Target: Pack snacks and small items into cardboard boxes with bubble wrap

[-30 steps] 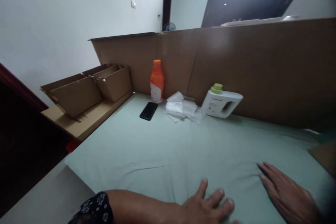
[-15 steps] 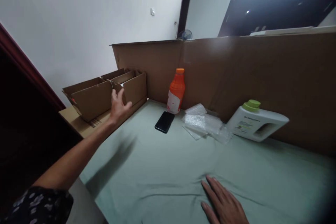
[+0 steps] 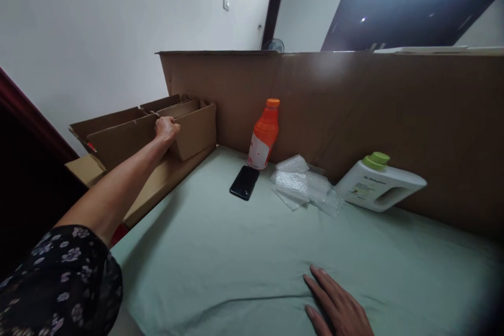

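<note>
My left hand point(image 3: 166, 128) is stretched out to the far left and has its fingers closed over the top edge of an open cardboard box point(image 3: 122, 139). A second open cardboard box point(image 3: 193, 127) stands right beside it; both rest on a flat cardboard sheet point(image 3: 157, 194). My right hand point(image 3: 339, 308) lies flat, palm down, fingers apart, on the pale green cloth point(image 3: 244, 252) near the bottom edge. It holds nothing.
An orange bottle point(image 3: 263, 134) stands against a tall cardboard wall point(image 3: 354, 105) at the back. A black phone point(image 3: 244, 182), bubble wrap point(image 3: 301, 185) and a white jug with a green cap point(image 3: 378, 182) lie on the cloth.
My left hand rose from the cloth, reached out to the left and closed on the box's edge. My right hand stayed flat on the cloth. The view swung left.
</note>
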Demonstrator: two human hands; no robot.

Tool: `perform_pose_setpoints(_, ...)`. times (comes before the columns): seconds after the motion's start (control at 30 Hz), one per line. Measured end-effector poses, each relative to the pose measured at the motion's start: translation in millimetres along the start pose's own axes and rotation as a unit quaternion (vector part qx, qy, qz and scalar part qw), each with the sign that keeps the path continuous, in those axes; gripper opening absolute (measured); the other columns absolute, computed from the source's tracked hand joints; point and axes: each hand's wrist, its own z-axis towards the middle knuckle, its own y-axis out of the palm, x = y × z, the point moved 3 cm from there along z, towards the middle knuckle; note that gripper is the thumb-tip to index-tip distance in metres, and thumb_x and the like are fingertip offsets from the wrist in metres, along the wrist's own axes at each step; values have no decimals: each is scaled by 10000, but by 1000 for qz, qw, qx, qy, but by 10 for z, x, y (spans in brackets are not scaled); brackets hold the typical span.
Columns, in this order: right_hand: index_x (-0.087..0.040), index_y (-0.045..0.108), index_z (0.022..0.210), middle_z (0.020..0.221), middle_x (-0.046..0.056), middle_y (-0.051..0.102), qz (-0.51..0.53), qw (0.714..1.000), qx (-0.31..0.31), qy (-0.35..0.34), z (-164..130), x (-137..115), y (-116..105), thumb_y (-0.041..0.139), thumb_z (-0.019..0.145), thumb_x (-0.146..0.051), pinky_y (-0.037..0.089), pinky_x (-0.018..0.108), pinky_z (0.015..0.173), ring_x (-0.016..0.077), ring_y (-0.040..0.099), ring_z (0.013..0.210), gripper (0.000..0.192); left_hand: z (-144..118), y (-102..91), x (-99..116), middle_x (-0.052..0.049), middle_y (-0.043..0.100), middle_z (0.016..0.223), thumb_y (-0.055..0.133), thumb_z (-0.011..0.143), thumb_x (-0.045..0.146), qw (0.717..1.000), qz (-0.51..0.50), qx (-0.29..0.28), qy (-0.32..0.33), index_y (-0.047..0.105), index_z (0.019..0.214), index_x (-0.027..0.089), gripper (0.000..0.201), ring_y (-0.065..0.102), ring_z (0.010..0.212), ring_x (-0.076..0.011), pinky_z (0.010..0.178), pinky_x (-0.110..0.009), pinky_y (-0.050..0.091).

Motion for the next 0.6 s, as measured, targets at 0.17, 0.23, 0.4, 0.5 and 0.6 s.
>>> perform_pose_setpoints(0.17,-215,630,1348,1422,96,611,7,1000,16,-7,9,-13,-31,543,942,-412,558,455,922,310,635,1226,459,-775,-588,-133,-39,668,907,477,977,356,999,-9,-32,-6,662,977,23,381,646,880,-203,796,-335,522)
perform_pose_setpoints(0.23,-212,645,1318,1390,108,635,18,999,31,3,2,10,-49,534,943,-424,568,474,897,320,649,1202,445,-1206,-856,-243,-8,648,773,512,910,352,999,-19,-35,2,668,905,73,320,614,736,-170,681,-285,509)
perform_pose_setpoints(0.4,-250,605,1328,1415,132,608,82,994,54,38,108,-61,-198,555,924,-450,558,524,889,368,620,1231,454,-2322,-1324,-551,-46,728,891,607,792,539,997,-65,-48,-9,701,815,212,341,685,860,-261,694,-326,568)
perform_pose_setpoints(0.5,-320,444,1476,1505,103,522,174,984,18,17,230,-343,-331,621,889,-451,535,537,952,371,570,1294,627,-2908,-1408,-642,-72,740,1097,665,772,585,992,-97,-71,-24,728,824,239,356,659,1140,-345,919,-420,576)
perform_pose_setpoints(0.6,-336,202,1596,1612,98,366,288,955,-64,19,266,-691,-434,655,869,-456,489,561,1041,384,460,1396,864,-3336,-1390,-735,-52,532,1492,740,787,470,980,-190,-55,-12,615,1271,338,517,584,1289,-327,1048,-459,522)
